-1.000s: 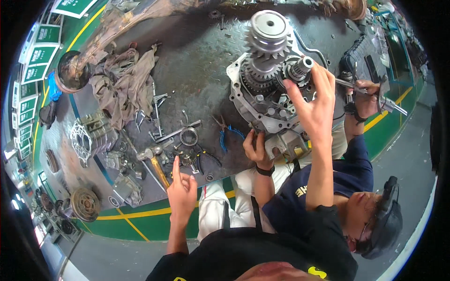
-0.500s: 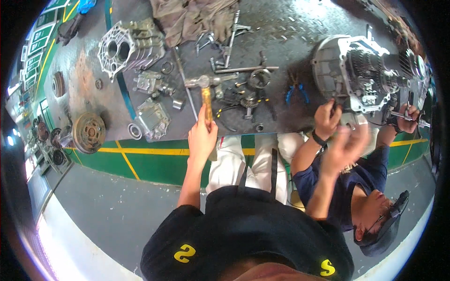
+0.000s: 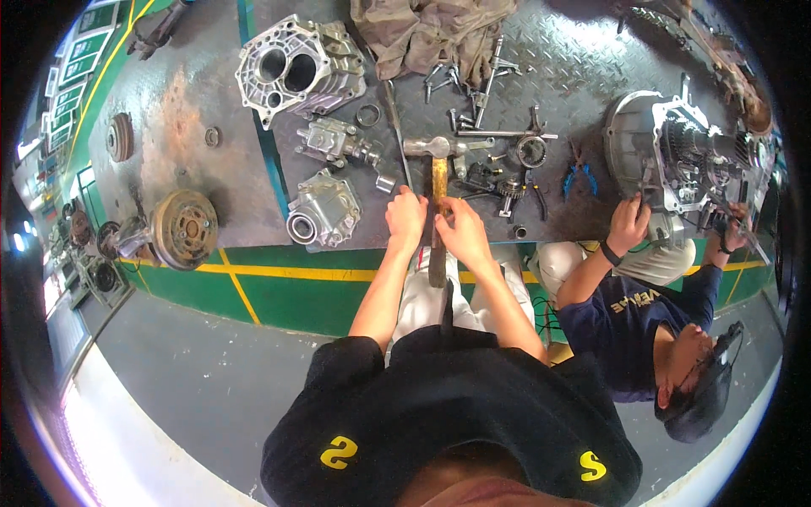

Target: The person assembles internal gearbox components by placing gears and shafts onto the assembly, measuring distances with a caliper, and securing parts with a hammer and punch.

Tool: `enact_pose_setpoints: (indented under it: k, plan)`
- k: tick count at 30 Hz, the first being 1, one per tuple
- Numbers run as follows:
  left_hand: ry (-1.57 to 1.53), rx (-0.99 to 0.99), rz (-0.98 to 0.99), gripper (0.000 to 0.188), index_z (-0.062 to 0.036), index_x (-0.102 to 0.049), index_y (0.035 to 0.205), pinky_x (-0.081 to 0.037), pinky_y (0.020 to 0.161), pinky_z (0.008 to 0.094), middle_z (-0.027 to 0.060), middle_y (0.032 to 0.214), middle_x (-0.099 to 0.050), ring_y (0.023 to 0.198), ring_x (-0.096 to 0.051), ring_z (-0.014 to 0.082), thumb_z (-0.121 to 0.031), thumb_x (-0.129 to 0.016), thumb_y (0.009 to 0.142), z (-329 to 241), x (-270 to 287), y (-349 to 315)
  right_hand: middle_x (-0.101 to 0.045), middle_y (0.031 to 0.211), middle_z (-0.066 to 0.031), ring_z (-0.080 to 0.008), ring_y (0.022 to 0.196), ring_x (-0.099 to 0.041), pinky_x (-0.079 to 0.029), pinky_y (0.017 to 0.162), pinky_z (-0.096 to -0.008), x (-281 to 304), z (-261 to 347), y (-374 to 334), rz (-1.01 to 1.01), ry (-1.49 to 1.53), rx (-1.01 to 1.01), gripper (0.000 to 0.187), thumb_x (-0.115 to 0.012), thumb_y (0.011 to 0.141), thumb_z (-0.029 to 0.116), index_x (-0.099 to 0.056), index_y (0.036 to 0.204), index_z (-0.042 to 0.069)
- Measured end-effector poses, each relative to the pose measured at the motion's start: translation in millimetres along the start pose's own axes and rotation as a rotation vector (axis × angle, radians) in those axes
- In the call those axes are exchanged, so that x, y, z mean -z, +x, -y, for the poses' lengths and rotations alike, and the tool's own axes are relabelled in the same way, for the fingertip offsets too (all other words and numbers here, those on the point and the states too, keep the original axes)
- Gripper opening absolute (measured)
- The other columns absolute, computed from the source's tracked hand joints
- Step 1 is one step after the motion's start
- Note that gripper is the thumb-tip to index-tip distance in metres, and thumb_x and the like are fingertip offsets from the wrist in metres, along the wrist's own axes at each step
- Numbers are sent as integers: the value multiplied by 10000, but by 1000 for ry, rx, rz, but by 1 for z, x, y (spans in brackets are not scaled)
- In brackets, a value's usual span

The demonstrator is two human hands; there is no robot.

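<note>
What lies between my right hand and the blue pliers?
Between your right hand and the blue pliers, the head view shows a gear and a black-handled tool.

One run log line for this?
left hand: at metal bar | right hand: at hammer | nearby: blue-handled pliers, ribbed housing

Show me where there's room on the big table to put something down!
The grey metal table is bare between the round rusty-brown disc and the squarish silver metal cover. More room lies beyond the blue-handled pliers, left of the silver bell-shaped housing. It's crowded around the yellow-handled steel hammer, beside the left hand and right hand.
</note>
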State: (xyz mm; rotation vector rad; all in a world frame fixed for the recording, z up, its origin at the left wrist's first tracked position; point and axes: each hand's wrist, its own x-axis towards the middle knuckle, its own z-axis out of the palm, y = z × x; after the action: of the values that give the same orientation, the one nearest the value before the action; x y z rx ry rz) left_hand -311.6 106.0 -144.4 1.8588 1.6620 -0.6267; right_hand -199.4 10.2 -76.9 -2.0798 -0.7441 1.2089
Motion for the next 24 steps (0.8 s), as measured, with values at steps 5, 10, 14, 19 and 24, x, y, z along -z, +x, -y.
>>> enact_pose_setpoints:
  k: [5,10,14,19,24]
  plan:
    - [32,-150,19,395,-6,-722,990,-577,847,548,235,952,-746,950,-731,420,-384,-684,882,20,18,4,-678,1182,-233,-390,1083,-678,-540,943,-459,37,-7,0,-66,-119,37,408,-681,891,205,-647,1231,-19]
    - [-215,-328,186,322,-2,-711,950,-509,655,416,135,790,-708,707,-669,304,-316,-647,922,34,116,-21,-661,1061,-241,-425,1002,-654,-542,878,-507,69,23,8,-187,-240,218,386,-662,861,168,-619,1196,-18]
    - [-739,-184,652,188,-61,-659,920,-307,488,222,-37,661,-550,526,-428,50,-235,-604,969,23,229,-45,-507,1417,-185,-382,1241,-540,-510,950,-491,87,51,30,-291,-404,511,689,-745,815,104,-488,1454,87]
    - [-569,-350,903,175,-10,-679,930,-405,581,234,18,701,-611,612,-550,95,-185,-661,917,-23,289,-107,-443,1555,-145,-386,1405,-429,-399,1111,-517,123,48,18,-255,-359,661,699,-785,834,203,-507,1475,197]
    - [-495,-438,1267,336,38,-680,958,-454,591,252,49,715,-637,635,-601,125,-291,-725,904,-85,288,-124,-622,1197,-91,-290,1230,-563,-421,1046,-478,168,-8,-40,-400,-297,700,360,-741,868,237,-625,1188,120]
